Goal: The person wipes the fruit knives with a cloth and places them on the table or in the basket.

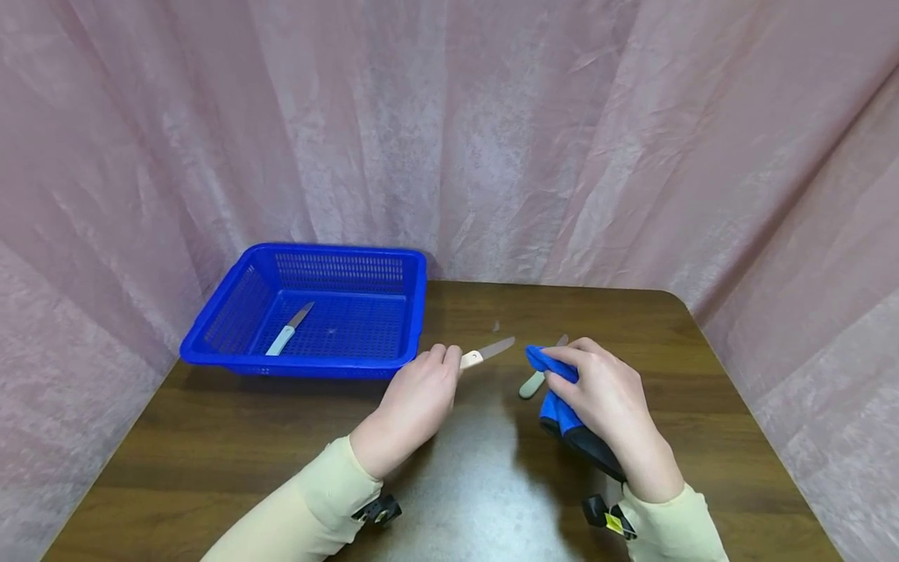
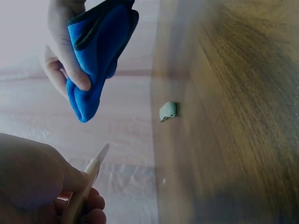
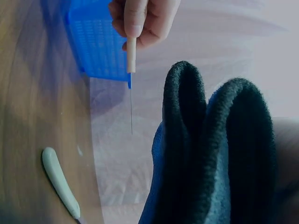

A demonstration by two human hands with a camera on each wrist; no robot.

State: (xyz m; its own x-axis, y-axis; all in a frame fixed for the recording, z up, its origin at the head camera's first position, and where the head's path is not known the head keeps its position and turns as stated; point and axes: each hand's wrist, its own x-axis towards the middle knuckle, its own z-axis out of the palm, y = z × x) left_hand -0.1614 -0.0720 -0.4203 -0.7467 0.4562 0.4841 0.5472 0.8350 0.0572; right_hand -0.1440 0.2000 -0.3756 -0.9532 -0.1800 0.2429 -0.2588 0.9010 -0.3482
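Note:
In the head view my left hand (image 1: 420,388) grips a small knife (image 1: 472,360) by its cream handle, the blade pointing right. My right hand (image 1: 605,388) pinches a folded blue cloth (image 1: 555,410) with a dark edge, a short gap from the blade tip. Beneath the cloth on the table lies a second knife (image 1: 531,385) with a pale green handle; its blade is partly hidden by the right hand. The right wrist view shows that green handle (image 3: 60,183) lying flat, while the dark-edged cloth (image 3: 187,154) fills the right side.
A blue plastic basket (image 1: 303,362) stands at the table's back left, with a light-blue-handled knife (image 1: 282,339) lying inside. A small clear scrap (image 1: 496,325) lies on the brown wooden table (image 1: 449,499). Pink curtains (image 1: 449,140) hang behind.

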